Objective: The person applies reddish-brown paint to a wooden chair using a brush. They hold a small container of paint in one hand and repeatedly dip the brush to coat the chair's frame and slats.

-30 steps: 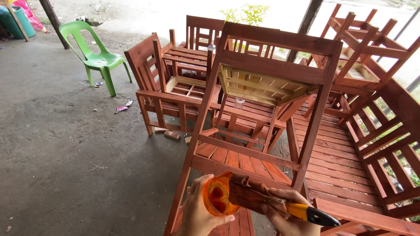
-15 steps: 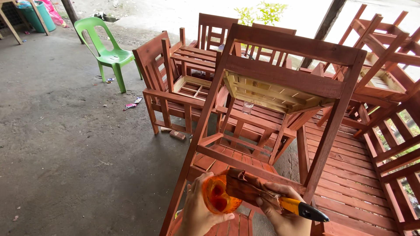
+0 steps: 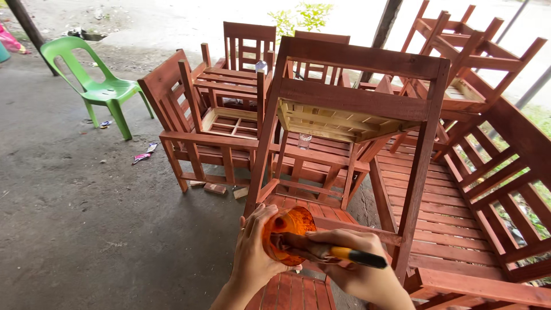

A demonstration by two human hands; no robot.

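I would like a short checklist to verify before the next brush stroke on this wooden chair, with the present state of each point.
1. Left hand holds the orange container firmly: ok.
2. Right hand grips the brush by its handle: ok.
3. Bristles are in the container: ok.
4. Amount of stain in the container: cannot tell.
5. Upturned chair is within reach, just ahead: ok.
6. Upturned chair sits stable: cannot tell.

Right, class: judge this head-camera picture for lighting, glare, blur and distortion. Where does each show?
Head view: the sunlit ground beyond the shelter is blown out to near white; the green plastic chair and stacked red-brown wooden chairs sit in soft, even shade; straight rails bow towards the edges, a wide-lens effect; the left hand, orange container and brush are sharp, with little blur.
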